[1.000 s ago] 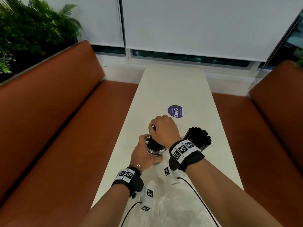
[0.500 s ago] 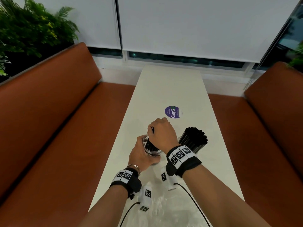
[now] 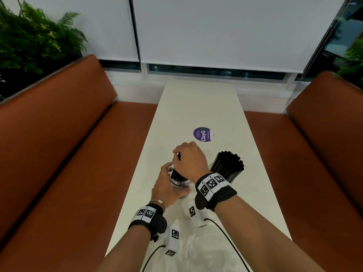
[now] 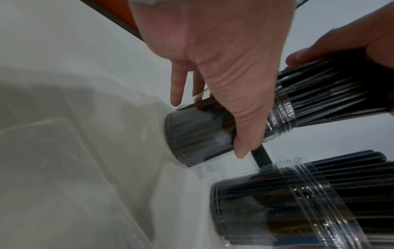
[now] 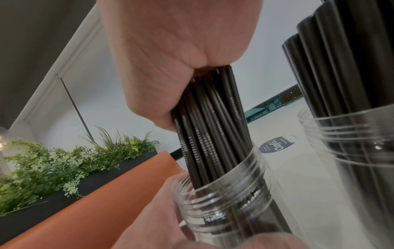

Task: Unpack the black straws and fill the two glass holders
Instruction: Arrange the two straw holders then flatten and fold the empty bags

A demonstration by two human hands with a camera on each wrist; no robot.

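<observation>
A clear glass holder [image 3: 179, 181] [image 4: 198, 133] [image 5: 224, 190] stands on the white table [image 3: 198, 107]. My left hand [image 3: 167, 185] [image 4: 215, 70] is wrapped round its side. My right hand [image 3: 189, 160] [image 5: 170, 55] grips a bundle of black straws [image 5: 209, 128] [image 4: 332, 91] from above, their lower ends inside that holder. A second glass holder [image 3: 227, 168] [image 4: 283, 207] [image 5: 349, 138] packed with black straws stands just to the right, untouched.
A purple round sticker [image 3: 203, 134] lies on the table beyond the hands. Crumpled clear plastic wrapping [image 3: 198, 250] lies at the near end. Orange benches [image 3: 59, 146] flank the table on both sides, with green plants [image 3: 29, 40] behind the left one.
Both hands keep their holds on the holder and the straw bundle. Only the head view has shifted slightly; the hands show no clear movement.
</observation>
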